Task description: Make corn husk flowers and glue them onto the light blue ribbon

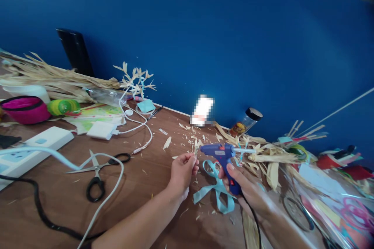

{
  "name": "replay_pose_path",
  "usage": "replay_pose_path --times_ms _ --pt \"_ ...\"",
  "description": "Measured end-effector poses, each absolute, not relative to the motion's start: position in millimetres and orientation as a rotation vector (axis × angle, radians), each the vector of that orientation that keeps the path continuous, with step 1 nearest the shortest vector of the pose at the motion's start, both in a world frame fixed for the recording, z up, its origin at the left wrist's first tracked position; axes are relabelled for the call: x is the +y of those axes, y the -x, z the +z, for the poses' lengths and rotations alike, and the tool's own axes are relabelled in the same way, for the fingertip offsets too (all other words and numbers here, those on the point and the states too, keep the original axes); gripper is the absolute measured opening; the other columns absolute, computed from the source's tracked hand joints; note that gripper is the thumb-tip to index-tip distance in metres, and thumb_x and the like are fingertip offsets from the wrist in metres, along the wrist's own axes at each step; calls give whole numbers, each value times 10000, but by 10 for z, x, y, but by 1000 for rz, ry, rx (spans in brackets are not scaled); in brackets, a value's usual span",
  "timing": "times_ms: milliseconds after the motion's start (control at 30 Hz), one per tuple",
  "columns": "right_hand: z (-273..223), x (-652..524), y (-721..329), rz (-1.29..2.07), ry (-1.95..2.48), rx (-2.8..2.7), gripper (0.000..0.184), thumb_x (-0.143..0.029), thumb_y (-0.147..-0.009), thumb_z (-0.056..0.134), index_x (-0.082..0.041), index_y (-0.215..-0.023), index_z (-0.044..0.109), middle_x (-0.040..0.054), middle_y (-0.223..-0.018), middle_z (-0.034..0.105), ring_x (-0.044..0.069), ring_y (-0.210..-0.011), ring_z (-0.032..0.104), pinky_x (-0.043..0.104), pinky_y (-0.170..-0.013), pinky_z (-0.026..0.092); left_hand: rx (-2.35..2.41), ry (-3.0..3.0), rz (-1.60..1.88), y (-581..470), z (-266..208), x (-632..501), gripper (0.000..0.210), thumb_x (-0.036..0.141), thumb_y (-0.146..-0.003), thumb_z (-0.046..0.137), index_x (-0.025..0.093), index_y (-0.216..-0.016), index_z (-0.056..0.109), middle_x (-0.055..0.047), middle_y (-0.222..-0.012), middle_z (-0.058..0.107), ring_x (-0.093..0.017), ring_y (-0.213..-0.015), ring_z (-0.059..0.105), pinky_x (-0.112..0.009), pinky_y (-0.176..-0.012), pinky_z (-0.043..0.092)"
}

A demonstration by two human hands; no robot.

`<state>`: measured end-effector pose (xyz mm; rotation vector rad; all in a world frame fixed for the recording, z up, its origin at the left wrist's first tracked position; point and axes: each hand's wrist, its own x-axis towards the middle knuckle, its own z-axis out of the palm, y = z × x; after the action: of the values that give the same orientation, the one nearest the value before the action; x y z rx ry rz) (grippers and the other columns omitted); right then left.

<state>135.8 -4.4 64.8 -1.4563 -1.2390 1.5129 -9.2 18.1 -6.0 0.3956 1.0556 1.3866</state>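
Note:
My right hand (pixel 241 179) is wrapped round the handle of a blue hot glue gun (pixel 223 155). A clear glue stick (pixel 245 150) sticks out of its back end, and its nozzle points left. Just below the nozzle, my left hand (pixel 184 168) pinches a thin strip of pale dried husk (pixel 196 147) upright between thumb and fingertips. The nozzle is close to the strip; whether they touch I cannot tell. A light blue ribbon (pixel 217 192) lies looped on the table under the glue gun.
Black-handled scissors (pixel 97 169) lie spread at left, near white cables and a power strip (pixel 43 151). Husk scraps (pixel 167 143) litter the brown table (pixel 140 202). A lidded jar (pixel 245 121) leans by the blue wall, and dried husks (pixel 274 157) are piled at right. The glue gun's cord (pixel 254 218) trails toward me.

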Motion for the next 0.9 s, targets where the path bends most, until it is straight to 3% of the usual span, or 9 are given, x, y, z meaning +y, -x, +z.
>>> replay_pose_path --times_ms 133,233,433,600,900 --pt "643 -32 -1390 1560 1451 -1303 424 -540 -723 541 -127 -740 634 -23 -568 475 63 -467 427 162 -410 266 1054 -401 1390 90 -58 173 154 263 -618 625 133 -670 561 24 -532 566 -29 -396 441 -137 -397 326" --pt "665 -36 -1484 1487 1382 -1395 412 -530 -760 498 -146 -822 634 -16 -606 478 82 -505 434 185 -446 314 1064 -400 1383 99 -47 172 165 273 -612 634 134 -668 567 23 -536 571 -28 -398 442 -138 -402 328" --pt "678 -142 -1955 824 1560 -1669 332 -419 -758 548 -183 -990 575 11 -742 581 149 -644 504 238 -576 401 1084 -412 1353 130 -33 185 206 287 -608 654 128 -714 579 24 -562 575 -32 -439 464 -135 -425 345" --pt "388 -460 -2609 245 1861 -1763 381 -389 -724 571 -169 -1029 515 56 -869 619 209 -757 567 306 -698 431 1130 -439 1336 131 -60 185 229 275 -610 663 115 -758 593 9 -618 593 -33 -480 479 -139 -462 381" --pt "3 -1060 -3324 49 2150 -2030 339 -424 -760 497 -233 -1037 539 86 -969 594 251 -866 562 375 -754 436 1150 -435 1289 84 -68 146 257 248 -586 693 130 -796 601 4 -625 605 -43 -496 487 -138 -456 402"
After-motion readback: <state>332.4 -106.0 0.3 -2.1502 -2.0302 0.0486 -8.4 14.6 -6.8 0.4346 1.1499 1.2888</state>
